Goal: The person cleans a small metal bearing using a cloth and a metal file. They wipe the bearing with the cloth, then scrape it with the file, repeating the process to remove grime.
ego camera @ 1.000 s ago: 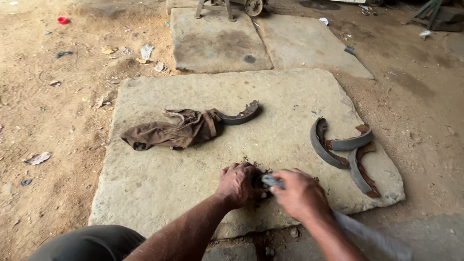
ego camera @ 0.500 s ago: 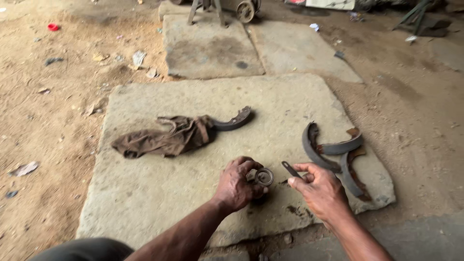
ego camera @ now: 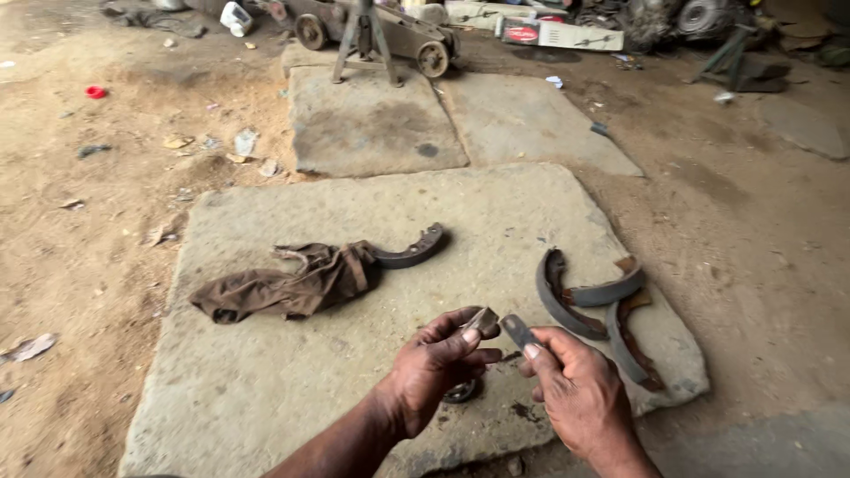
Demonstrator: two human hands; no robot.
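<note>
At the lower middle of the frame the left hand (ego camera: 434,367) pinches a small metal piece (ego camera: 482,319) and the right hand (ego camera: 580,389) grasps a dark tool (ego camera: 518,332) above the stone slab (ego camera: 266,381), where a brown rag (ego camera: 283,283) and curved brake shoes (ego camera: 589,305) lie amid dirt ground (ego camera: 88,221).

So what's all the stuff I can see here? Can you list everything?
stone slab: one, grey, under the hands; two more slabs behind it
brown rag: one, crumpled, left of the slab's middle
brake shoe by rag: one, dark, curved, its end touching the rag
brake shoes at right: about three, dark and rusty, piled near the slab's right edge
small round part: one, dark, on the slab below the left hand
wheeled jack: one, grey, far top
red cap: one, on the dirt, top left
left hand: holds a small flat piece
right hand: holds a dark tool
</note>
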